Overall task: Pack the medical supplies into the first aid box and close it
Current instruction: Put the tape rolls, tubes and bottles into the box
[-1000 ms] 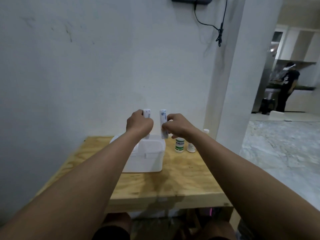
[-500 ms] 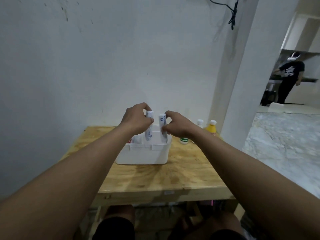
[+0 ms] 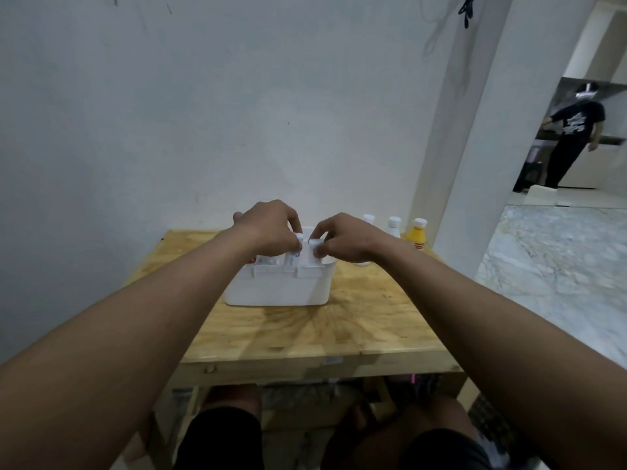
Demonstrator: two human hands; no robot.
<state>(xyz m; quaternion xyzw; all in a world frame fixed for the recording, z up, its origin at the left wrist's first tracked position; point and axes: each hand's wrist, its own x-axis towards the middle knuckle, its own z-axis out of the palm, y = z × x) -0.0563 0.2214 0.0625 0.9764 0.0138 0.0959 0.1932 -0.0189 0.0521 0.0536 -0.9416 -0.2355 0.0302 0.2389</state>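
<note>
On the counter (image 3: 339, 334), the left hand (image 3: 268, 228) pinches a printed tube (image 3: 292, 259) and the right hand (image 3: 342, 237) a white tube (image 3: 310, 256), both half hidden in the first aid box (image 3: 276, 290).

Plain white plastered wall (image 3: 203, 113) behind, few dark scuffs near top; black cable (image 3: 466, 8) hanging at upper right. Light plywood table (image 3: 322, 337) against wall. White square pillar (image 3: 475, 137) at right; beyond it grey-veined marble floor (image 3: 559, 262), light dim and even
</note>
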